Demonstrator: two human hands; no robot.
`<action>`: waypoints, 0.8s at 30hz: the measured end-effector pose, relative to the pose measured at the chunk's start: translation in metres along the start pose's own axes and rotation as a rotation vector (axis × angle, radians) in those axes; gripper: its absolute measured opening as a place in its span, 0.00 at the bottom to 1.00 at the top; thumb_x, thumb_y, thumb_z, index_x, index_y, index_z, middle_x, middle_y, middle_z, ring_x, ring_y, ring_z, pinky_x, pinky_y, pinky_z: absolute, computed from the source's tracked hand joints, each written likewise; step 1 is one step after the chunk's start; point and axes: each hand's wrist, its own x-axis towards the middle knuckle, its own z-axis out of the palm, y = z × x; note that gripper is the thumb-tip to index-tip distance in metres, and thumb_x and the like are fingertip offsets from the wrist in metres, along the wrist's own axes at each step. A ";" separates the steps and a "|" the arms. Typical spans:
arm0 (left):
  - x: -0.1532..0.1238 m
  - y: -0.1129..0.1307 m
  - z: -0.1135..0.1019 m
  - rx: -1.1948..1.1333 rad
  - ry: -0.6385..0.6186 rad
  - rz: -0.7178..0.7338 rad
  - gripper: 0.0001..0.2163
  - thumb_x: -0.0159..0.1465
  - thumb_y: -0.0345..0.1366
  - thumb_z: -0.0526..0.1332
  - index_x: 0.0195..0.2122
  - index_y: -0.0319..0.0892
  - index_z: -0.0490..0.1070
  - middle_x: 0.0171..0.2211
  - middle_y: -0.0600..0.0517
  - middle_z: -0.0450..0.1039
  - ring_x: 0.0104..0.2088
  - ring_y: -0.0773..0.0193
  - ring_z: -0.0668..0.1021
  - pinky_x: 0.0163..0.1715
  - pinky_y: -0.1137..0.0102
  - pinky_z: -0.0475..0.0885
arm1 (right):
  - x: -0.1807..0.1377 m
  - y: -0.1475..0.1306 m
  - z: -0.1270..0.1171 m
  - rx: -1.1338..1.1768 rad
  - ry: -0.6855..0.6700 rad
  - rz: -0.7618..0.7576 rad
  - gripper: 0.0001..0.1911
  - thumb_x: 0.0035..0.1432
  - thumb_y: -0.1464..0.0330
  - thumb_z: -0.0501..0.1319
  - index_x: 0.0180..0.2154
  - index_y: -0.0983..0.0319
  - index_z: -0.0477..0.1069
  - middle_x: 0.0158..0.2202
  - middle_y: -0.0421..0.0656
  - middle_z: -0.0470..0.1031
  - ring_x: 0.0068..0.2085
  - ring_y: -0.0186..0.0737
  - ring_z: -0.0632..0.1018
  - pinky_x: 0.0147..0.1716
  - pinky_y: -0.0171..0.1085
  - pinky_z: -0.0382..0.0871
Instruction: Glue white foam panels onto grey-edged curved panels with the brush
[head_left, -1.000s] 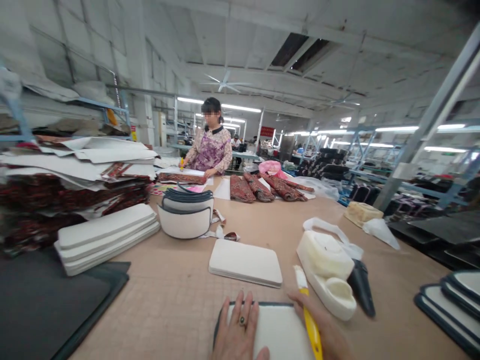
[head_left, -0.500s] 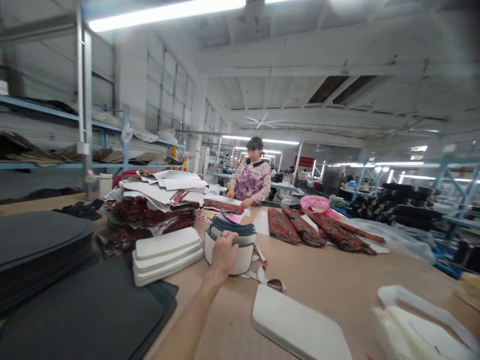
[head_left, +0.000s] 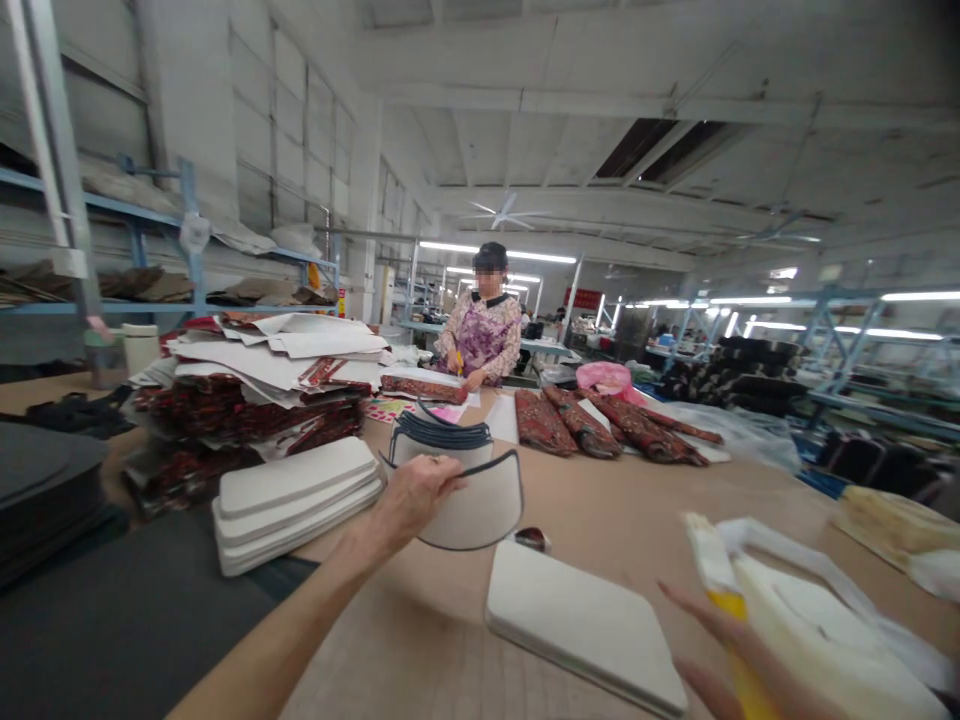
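Note:
My left hand (head_left: 420, 490) pinches the upper edge of a curved, pale panel with a dark border (head_left: 484, 505), lifted off the table and bowed. Behind it stands a bundle of similar dark-edged panels (head_left: 442, 432). At the lower right, my right hand (head_left: 720, 640), somewhat blurred, is around the yellow handle of a flat brush (head_left: 709, 555) whose pale bristles point up. That brush is beside an open white container (head_left: 817, 620) holding something cream-coloured. Between my hands lies a short stack of pale rounded boards (head_left: 585, 625).
More pale boards (head_left: 296, 490) are stacked at the left, near dark sheets (head_left: 150, 610). Behind them rises a heap of red patterned fabric and white paper (head_left: 255, 400). Across the table a person (head_left: 484, 325) handles fabric; folded red fabric pieces (head_left: 547, 425) lie to the right.
My left hand has drawn one panel away from the bundle toward me. My right hand has come into view with the brush. The view has shifted right and slightly down.

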 end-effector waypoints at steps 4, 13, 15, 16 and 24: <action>-0.008 0.077 -0.052 -0.378 -0.165 0.188 0.11 0.66 0.37 0.52 0.26 0.40 0.64 0.22 0.59 0.58 0.23 0.71 0.63 0.25 0.77 0.56 | 0.001 -0.075 -0.013 0.150 -0.176 0.019 0.32 0.49 0.57 0.63 0.55 0.57 0.59 0.55 0.48 0.67 0.50 0.48 0.72 0.47 0.45 0.68; -0.038 0.097 -0.007 -0.981 -0.719 0.057 0.17 0.50 0.41 0.66 0.38 0.38 0.69 0.27 0.57 0.63 0.28 0.67 0.64 0.25 0.75 0.56 | -0.055 -0.071 -0.070 0.468 0.069 0.459 0.30 0.42 0.59 0.68 0.48 0.56 0.65 0.25 0.34 0.71 0.25 0.30 0.72 0.21 0.25 0.65; -0.047 0.093 0.017 -1.003 -0.726 -0.013 0.19 0.50 0.43 0.65 0.40 0.36 0.69 0.23 0.58 0.60 0.25 0.69 0.63 0.23 0.75 0.55 | -0.068 -0.047 -0.078 0.484 0.107 0.531 0.30 0.40 0.59 0.69 0.46 0.57 0.65 0.30 0.37 0.75 0.32 0.35 0.76 0.27 0.28 0.70; -0.051 0.093 0.029 -1.002 -0.714 -0.041 0.21 0.50 0.43 0.64 0.42 0.36 0.68 0.23 0.59 0.59 0.24 0.69 0.62 0.22 0.75 0.54 | -0.073 -0.035 -0.080 0.472 0.122 0.540 0.30 0.39 0.58 0.70 0.44 0.58 0.65 0.34 0.40 0.76 0.37 0.39 0.77 0.31 0.30 0.72; -0.065 0.111 0.086 -0.854 -0.551 -0.153 0.22 0.47 0.30 0.63 0.45 0.36 0.64 0.34 0.51 0.66 0.36 0.60 0.70 0.36 0.67 0.65 | -0.097 0.038 -0.064 0.078 0.139 0.404 0.24 0.36 0.54 0.65 0.35 0.60 0.67 0.34 0.49 0.78 0.38 0.51 0.78 0.40 0.46 0.72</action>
